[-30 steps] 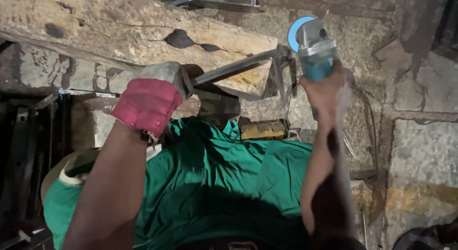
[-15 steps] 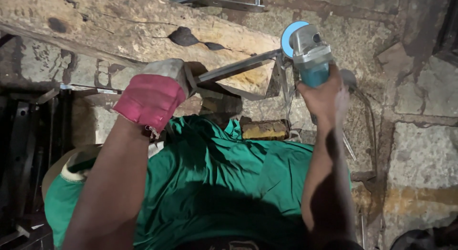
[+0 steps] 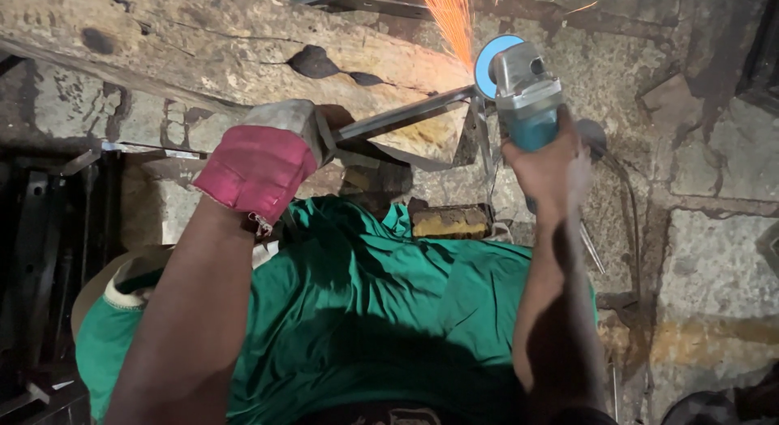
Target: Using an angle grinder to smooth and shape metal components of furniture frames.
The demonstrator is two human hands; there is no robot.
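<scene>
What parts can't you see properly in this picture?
Head view:
- Left hand: fingers covered by a pink and grey glove.
- Metal bar: its near end is hidden under the glove.
- Angle grinder: the rear handle is covered by the right hand.
- Sparks: cut off by the top edge.

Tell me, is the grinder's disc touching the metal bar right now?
Touching. In the head view the angle grinder disc meets the end of the metal bar, and orange sparks fly up from that spot.
</scene>
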